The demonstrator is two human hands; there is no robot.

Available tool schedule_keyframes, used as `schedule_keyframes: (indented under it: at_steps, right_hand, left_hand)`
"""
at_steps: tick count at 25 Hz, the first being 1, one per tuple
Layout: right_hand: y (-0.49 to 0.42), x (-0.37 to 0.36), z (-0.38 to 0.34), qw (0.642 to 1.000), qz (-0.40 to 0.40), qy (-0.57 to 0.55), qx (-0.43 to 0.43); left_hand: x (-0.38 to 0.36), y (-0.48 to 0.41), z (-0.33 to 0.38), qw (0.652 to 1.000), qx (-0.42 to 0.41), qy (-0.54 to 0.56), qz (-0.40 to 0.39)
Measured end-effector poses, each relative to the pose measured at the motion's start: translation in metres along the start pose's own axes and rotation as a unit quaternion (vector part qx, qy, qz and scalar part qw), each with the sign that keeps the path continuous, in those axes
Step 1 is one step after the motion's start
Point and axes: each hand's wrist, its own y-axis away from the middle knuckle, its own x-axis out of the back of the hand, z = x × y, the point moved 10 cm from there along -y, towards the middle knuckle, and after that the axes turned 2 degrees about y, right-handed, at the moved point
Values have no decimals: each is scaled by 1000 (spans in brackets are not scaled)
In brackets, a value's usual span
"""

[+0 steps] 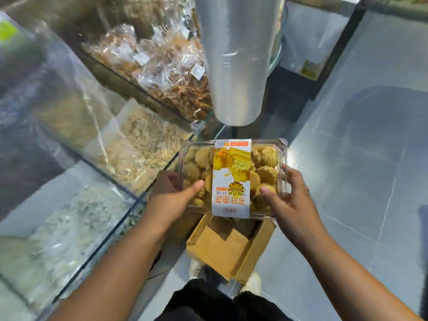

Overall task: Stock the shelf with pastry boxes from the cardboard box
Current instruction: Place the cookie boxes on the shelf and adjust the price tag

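Both hands — left (172, 193), right (286, 198) — grip pastry box (231, 179) above cardboard box (222, 249).

"What can't you see well?"

"The glass bins (69, 140) on the left are all blurry. The big shiny roll (231, 66) is cut off at the top."

"And the cardboard box (220, 249)?"

"The cookie box (266, 174) covers its far end. It hides part of the shoes (253, 283) too."

"The hands?"

"The left hand (170, 195) has its fingers mostly behind the cookie box. The small words on the label (231, 200) are too fuzzy to read."
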Motion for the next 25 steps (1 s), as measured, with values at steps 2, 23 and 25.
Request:
schedule_keyframes:
  at_steps: [2,23,25]
  right_hand:
    - [3,-16,-32,998,-34,11,46]
    - [-117,-347,-444,917,-205,51,338]
    - [-137,-387,-473,913,-213,66,342]
  left_hand:
    - [39,24,6,999,-7,18,49]
    - [435,-59,139,902,-109,28,416]
    - [470,-93,145,894,-108,26,433]
